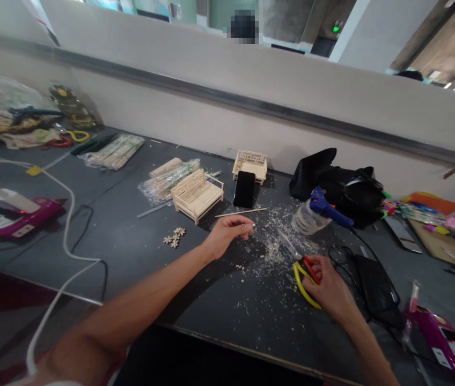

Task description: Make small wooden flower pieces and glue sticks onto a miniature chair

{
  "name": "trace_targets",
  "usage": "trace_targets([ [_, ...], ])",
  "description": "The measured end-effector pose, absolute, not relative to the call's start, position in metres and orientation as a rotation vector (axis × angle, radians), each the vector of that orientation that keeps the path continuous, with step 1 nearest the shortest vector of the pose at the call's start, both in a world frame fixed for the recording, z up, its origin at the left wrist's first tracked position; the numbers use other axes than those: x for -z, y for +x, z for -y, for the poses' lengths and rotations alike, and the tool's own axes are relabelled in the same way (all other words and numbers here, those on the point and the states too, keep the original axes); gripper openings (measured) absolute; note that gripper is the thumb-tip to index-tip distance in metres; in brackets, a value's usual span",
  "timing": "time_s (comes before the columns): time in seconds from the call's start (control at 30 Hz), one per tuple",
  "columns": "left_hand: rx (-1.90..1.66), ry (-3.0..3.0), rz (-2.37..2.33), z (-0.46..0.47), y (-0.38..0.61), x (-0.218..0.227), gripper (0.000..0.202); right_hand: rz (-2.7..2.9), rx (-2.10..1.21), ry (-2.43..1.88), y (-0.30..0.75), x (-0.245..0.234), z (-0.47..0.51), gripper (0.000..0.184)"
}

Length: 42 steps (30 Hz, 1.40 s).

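right hand (328,284) has its fingers wrapped round the handles of some red-and-yellow scissors (299,258), blades pointing towards the left hand (227,234), which is pinching what looks like a tiny pale bit (253,225). wood scraps (272,250) litter the dark tabletop (118,225) between them, mini slatted bench (199,198) just beyond the left hand.

The scissors (301,262) are in the right hand (330,289); the left hand (227,234) is left of them, over the table (219,311); the phone (244,189) is before the back bench (251,158); left of the phone is the front bench (198,198); the flower pieces (175,243) lie before that bench.
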<state>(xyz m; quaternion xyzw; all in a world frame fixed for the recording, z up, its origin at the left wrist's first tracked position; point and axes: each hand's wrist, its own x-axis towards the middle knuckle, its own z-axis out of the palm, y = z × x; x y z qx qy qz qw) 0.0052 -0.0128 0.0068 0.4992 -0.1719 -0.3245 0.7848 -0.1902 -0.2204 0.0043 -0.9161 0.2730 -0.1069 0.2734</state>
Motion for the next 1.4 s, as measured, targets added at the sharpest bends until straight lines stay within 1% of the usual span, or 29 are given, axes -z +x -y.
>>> trace_targets([
  [0.07, 0.719, 1.056, 0.345, 0.013, 0.005, -0.008, 0.024, -0.775, 0.372, -2.276, -0.190, -0.007, 0.218, 0.046],
  [0.17, 0.743, 1.029, 0.326, 0.013, 0.003, -0.009, 0.025, -0.679, 0.432, -2.050, -0.189, -0.011, 0.215, 0.056],
  [0.27, 0.767, 0.982, 0.315, 0.013, 0.001, -0.012, 0.031, -0.546, 0.447, -1.992, -0.182, -0.016, 0.208, 0.056],
  [0.37, 0.780, 0.940, 0.299, 0.014, 0.000, -0.014, 0.035, -0.404, 0.449, -2.065, -0.165, -0.019, 0.197, 0.046],
  [0.47, 0.776, 0.913, 0.303, 0.014, 0.001, -0.014, 0.034, -0.199, 0.455, -2.153, -0.144, -0.015, 0.183, 0.046],
  [0.57, 0.775, 0.888, 0.286, 0.014, 0.002, -0.011, 0.034, -0.099, 0.634, -2.258, -0.127, -0.006, 0.171, 0.042],
  [0.67, 0.790, 0.864, 0.259, 0.014, 0.000, -0.010, 0.034, -0.111, 0.779, -2.412, -0.121, 0.003, 0.164, 0.027],
  [0.73, 0.808, 0.855, 0.256, 0.015, -0.002, -0.010, 0.034, -0.099, 0.827, -2.489, -0.123, 0.006, 0.163, 0.023],
  [0.9, 0.818, 0.861, 0.264, 0.017, -0.009, -0.012, 0.036, 0.010, 0.919, -2.635, -0.128, 0.008, 0.163, 0.031],
  [1.03, 0.803, 0.868, 0.302, 0.018, -0.013, -0.012, 0.036, -0.006, 0.962, -2.748, -0.130, 0.009, 0.160, 0.033],
  [1.27, 0.793, 0.897, 0.346, 0.017, -0.015, -0.013, 0.036, -0.015, 0.928, -2.786, -0.132, 0.009, 0.161, 0.037],
  [1.4, 0.793, 0.883, 0.348, 0.018, -0.016, -0.011, 0.034, -0.016, 0.940, -2.809, -0.132, 0.007, 0.161, 0.035],
])
